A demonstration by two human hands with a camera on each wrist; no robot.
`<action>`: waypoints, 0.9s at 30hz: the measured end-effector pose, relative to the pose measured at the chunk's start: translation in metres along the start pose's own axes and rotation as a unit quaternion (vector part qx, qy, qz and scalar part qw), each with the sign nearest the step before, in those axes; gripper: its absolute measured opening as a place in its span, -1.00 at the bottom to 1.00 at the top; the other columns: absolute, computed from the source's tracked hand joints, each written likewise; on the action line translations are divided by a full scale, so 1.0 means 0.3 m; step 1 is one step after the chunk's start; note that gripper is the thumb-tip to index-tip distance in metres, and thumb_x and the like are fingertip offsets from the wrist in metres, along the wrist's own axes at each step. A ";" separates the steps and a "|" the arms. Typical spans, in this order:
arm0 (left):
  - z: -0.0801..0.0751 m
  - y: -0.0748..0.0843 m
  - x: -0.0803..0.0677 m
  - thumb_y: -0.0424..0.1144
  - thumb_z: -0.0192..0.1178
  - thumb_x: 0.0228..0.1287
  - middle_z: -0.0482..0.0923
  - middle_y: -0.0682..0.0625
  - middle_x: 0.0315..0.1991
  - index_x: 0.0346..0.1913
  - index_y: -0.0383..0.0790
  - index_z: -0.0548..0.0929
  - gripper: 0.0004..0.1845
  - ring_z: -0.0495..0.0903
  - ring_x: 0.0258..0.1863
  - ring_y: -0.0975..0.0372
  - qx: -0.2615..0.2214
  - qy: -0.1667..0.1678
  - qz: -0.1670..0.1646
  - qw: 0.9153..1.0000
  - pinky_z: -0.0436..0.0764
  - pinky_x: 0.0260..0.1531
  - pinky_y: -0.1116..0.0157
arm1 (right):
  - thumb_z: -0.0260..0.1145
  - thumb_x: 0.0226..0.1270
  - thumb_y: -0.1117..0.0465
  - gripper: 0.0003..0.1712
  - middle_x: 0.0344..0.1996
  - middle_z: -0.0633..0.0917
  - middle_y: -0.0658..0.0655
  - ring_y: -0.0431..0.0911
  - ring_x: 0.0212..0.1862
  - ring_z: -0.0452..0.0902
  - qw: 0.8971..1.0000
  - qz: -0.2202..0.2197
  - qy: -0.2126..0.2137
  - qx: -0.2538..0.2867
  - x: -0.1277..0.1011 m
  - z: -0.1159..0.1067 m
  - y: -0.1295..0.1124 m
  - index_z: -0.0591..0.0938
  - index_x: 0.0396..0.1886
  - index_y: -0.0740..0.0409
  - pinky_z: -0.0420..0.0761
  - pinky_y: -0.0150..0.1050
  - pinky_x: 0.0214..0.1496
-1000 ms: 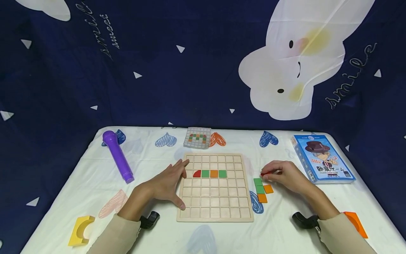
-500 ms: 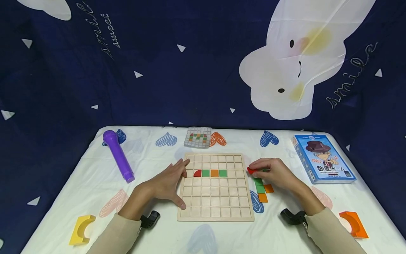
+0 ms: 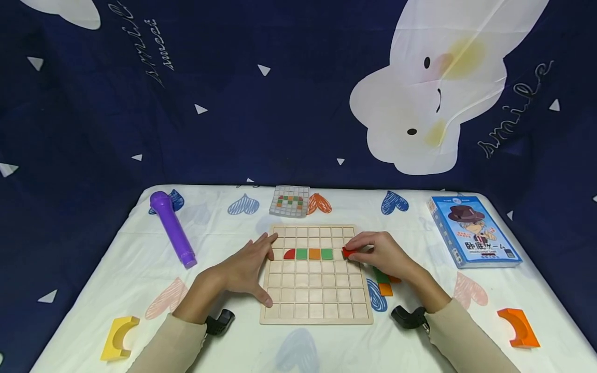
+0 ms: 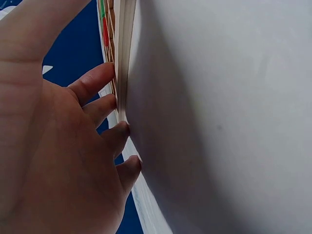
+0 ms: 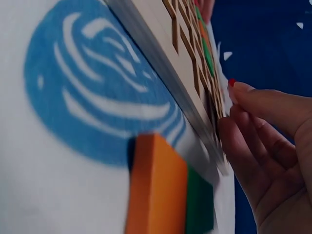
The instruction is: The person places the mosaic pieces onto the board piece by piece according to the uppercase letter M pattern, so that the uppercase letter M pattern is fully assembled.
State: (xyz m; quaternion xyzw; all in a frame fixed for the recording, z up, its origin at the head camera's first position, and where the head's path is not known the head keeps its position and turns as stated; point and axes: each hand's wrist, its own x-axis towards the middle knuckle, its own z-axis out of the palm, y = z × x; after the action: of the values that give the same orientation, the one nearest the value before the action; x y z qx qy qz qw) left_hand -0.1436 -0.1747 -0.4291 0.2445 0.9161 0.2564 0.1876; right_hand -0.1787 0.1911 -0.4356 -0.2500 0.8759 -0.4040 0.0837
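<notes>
A wooden grid board [image 3: 316, 296] lies mid-table, with a red quarter-round tile [image 3: 289, 254], a green tile [image 3: 302, 254], an orange tile [image 3: 314, 254] and another green tile [image 3: 327, 254] in one row. My left hand [image 3: 244, 267] rests along the board's left edge, fingers spread and thumb near the lower left. Between thumb and fingertips my right hand [image 3: 384, 254] pinches a small red tile [image 3: 347, 252] over the right end of that row. In the right wrist view only a bit of the red tile [image 5: 231, 82] shows at the fingertips.
Right of the board lie loose tiles, including an orange tile [image 3: 385, 289] and a green tile [image 3: 381, 275], partly under my right hand. A pattern card [image 3: 289, 201] sits behind the board. Around them are a purple microphone [image 3: 174, 230], a blue game box [image 3: 475, 230], a yellow arch block [image 3: 118, 339] and an orange arch block [image 3: 520, 329].
My right hand has carried the red tile leftward from beside the loose tiles to over the board's right side. My left hand has stayed at the board's left edge.
</notes>
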 end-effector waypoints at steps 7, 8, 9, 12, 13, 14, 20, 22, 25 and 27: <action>-0.001 -0.001 -0.001 0.17 0.73 -0.48 -0.05 -0.19 0.68 0.00 -0.12 0.38 -0.04 -0.11 0.69 -0.14 -0.002 0.002 -0.003 1.000 -0.04 0.65 -0.21 | 0.51 0.23 0.23 -0.78 -0.08 0.82 0.02 -0.13 -0.04 0.70 1.000 0.002 0.002 -0.027 0.019 0.028 -0.013 0.82 -0.11 0.04 0.73 -0.46 -0.10; -0.002 -0.001 -0.001 0.17 0.73 -0.48 -0.05 -0.19 0.68 0.00 -0.12 0.38 -0.04 -0.11 0.69 -0.14 -0.002 0.002 -0.003 1.000 -0.04 0.65 -0.21 | 0.51 0.23 0.23 -0.78 -0.09 0.82 0.01 -0.13 -0.05 0.70 0.999 0.004 0.003 -0.032 0.020 0.030 -0.014 0.82 -0.11 0.04 0.73 -0.47 -0.10; -0.002 0.000 0.000 0.17 0.73 -0.48 -0.05 -0.19 0.68 0.00 -0.12 0.38 -0.04 -0.11 0.69 -0.14 -0.003 0.002 -0.003 1.000 -0.04 0.65 -0.21 | 0.51 0.23 0.23 -0.78 -0.09 0.82 0.01 -0.14 -0.06 0.70 0.999 0.003 0.003 -0.036 0.021 0.032 -0.015 0.82 -0.11 0.04 0.72 -0.47 -0.11; -0.003 0.001 0.000 0.18 0.73 -0.49 -0.05 -0.20 0.68 0.00 -0.12 0.38 -0.03 -0.12 0.69 -0.14 -0.004 0.002 -0.002 1.000 -0.04 0.65 -0.21 | 0.52 0.23 0.23 -0.79 -0.11 0.82 0.00 -0.19 -0.10 0.68 0.999 0.002 0.004 -0.039 0.025 0.039 -0.016 0.83 -0.13 0.03 0.71 -0.48 -0.14; -0.003 0.002 0.001 0.18 0.73 -0.49 -0.06 -0.20 0.68 0.00 -0.12 0.38 -0.03 -0.12 0.69 -0.14 -0.005 0.002 -0.002 1.000 -0.04 0.65 -0.21 | 0.52 0.23 0.24 -0.80 -0.12 0.82 0.00 -0.20 -0.11 0.68 0.999 0.001 0.004 -0.038 0.026 0.042 -0.016 0.83 -0.13 0.03 0.70 -0.48 -0.15; -0.004 0.002 0.000 0.18 0.73 -0.49 -0.06 -0.20 0.68 0.00 -0.12 0.38 -0.03 -0.12 0.69 -0.14 -0.005 0.002 -0.003 1.000 -0.04 0.65 -0.21 | 0.51 0.23 0.24 -0.80 -0.13 0.82 0.00 -0.21 -0.12 0.67 0.999 -0.002 0.003 -0.035 0.027 0.044 -0.016 0.83 -0.14 0.04 0.70 -0.47 -0.16; -0.003 0.003 -0.001 0.18 0.73 -0.48 -0.05 -0.20 0.67 0.00 -0.12 0.38 -0.03 -0.11 0.68 -0.15 -0.004 0.004 -0.003 1.000 -0.04 0.65 -0.21 | 0.52 0.21 0.25 -0.81 -0.15 0.82 -0.02 -0.22 -0.12 0.68 0.999 -0.020 -0.003 -0.025 0.035 0.059 -0.018 0.82 -0.16 0.03 0.70 -0.45 -0.16; -0.002 0.003 -0.001 0.18 0.73 -0.48 -0.04 -0.20 0.67 0.00 -0.12 0.39 -0.04 -0.11 0.68 -0.15 -0.004 0.004 -0.002 1.000 -0.03 0.65 -0.22 | 0.52 0.21 0.25 -0.81 -0.14 0.82 -0.02 -0.21 -0.10 0.68 1.000 -0.018 -0.004 -0.025 0.039 0.063 -0.018 0.82 -0.16 0.02 0.70 -0.45 -0.14; -0.001 0.003 -0.001 0.17 0.73 -0.48 -0.04 -0.21 0.67 0.01 -0.13 0.39 -0.03 -0.11 0.68 -0.16 -0.005 0.004 -0.001 1.000 -0.03 0.65 -0.22 | 0.52 0.21 0.25 -0.81 -0.14 0.82 -0.03 -0.20 -0.09 0.67 1.000 -0.009 -0.002 -0.025 0.041 0.067 -0.020 0.82 -0.17 0.00 0.68 -0.44 -0.14; 0.000 0.002 -0.002 0.17 0.73 -0.48 -0.05 -0.21 0.67 0.01 -0.13 0.39 -0.03 -0.11 0.68 -0.16 -0.005 0.003 -0.001 1.000 -0.04 0.65 -0.22 | 0.53 0.21 0.25 -0.81 -0.14 0.81 -0.04 -0.19 -0.09 0.66 1.000 -0.004 -0.002 -0.024 0.042 0.069 -0.020 0.82 -0.17 0.00 0.67 -0.44 -0.14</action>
State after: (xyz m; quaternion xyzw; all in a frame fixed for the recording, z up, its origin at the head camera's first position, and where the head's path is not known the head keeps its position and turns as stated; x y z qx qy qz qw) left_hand -0.1430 -0.1744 -0.4287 0.2416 0.9158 0.2612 0.1863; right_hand -0.1801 0.1676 -0.4441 -0.2560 0.8843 -0.3825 0.0784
